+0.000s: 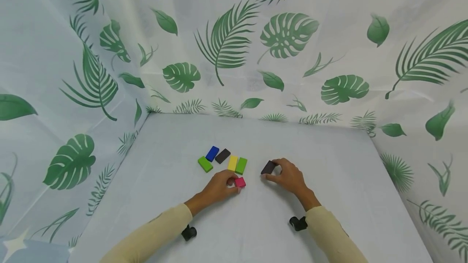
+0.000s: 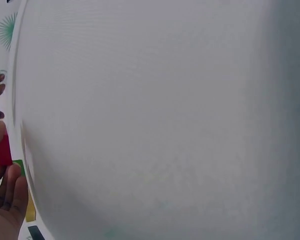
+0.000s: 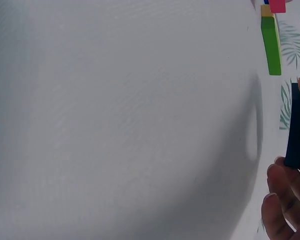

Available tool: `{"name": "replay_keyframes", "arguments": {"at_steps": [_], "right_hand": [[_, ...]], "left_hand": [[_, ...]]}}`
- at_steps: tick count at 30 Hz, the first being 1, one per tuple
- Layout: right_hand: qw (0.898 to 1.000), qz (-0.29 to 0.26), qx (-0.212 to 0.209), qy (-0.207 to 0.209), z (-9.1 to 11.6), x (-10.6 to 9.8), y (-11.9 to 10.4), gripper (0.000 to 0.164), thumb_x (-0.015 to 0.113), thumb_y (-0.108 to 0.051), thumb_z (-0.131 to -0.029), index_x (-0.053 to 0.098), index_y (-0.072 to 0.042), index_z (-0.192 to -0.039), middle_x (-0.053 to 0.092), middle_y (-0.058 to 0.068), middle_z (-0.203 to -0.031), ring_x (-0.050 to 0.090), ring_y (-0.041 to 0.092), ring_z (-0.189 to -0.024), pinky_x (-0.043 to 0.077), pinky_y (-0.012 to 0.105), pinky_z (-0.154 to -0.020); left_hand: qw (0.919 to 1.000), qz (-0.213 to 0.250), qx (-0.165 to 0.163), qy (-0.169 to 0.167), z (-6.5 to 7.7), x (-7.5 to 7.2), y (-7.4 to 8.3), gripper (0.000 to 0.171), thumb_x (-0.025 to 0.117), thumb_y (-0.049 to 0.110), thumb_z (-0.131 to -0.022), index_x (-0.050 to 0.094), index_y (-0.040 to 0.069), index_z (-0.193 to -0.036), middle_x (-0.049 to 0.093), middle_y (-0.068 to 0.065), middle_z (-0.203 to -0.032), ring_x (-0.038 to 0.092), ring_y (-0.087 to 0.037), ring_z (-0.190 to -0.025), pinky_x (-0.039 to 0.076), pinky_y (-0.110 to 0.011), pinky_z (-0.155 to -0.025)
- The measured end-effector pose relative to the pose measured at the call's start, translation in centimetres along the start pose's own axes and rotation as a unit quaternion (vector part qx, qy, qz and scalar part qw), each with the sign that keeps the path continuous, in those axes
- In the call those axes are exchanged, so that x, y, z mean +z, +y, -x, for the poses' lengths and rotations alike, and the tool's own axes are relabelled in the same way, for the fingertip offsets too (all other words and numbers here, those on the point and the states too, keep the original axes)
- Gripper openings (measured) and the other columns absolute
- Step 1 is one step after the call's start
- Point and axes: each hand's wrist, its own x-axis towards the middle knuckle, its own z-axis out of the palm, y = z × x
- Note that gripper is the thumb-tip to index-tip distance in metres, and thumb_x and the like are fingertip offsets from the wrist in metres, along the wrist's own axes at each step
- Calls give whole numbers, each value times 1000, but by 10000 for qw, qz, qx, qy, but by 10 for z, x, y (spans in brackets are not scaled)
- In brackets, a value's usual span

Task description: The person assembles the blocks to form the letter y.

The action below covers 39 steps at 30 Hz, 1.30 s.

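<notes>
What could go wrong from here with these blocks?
The left hand pinches the pink block close to the yellow block and the green block beside it, so it might nudge them. The right hand holds the black block by its ends, so that block could perhaps swivel or slip.

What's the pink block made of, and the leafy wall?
The pink block might be painted wood or plastic: smooth-looking, even colour, straight edges, no strong shine. The leafy wall seems like thin fabric or plastic sheeting, fairly matte, because it creases.
</notes>
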Motion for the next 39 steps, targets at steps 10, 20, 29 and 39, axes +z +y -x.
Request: {"name": "replay_keyframes", "arguments": {"at_steps": [10,20,29,39], "right_hand": [[9997,-67,8,239,5,1,3,67,83,-50,-76,66,-9,-127,69,10,-119,63,21,-86,54,40,-72],[9994,-92,84,311,9,5,6,68,82,-52,-77,66,-10,-127,69,10,-121,64,21,-86,54,39,-70],[9995,-82,112,300,11,8,5,65,82,-51,-77,67,-10,-126,68,9,-116,62,20,-86,51,36,-68],[9994,-12,180,285,12,11,3,66,81,-54,-77,68,-11,-125,66,9,-110,59,20,-85,48,35,-66]], "left_hand": [[9996,246,21,-99,-4,2,2,38,83,20,-84,68,8,-117,65,-1,-103,59,-12,-90,51,-22,-81],[9999,87,-51,-115,-9,8,5,40,83,23,-84,68,9,-119,62,2,-98,55,-7,-87,50,-20,-79],[9998,119,-49,-157,-11,10,7,38,83,22,-84,68,8,-117,63,3,-98,56,-7,-87,50,-20,-80],[9998,-36,20,-199,-12,15,7,34,82,20,-85,69,8,-113,61,3,-95,53,-7,-86,49,-20,-78]]}}
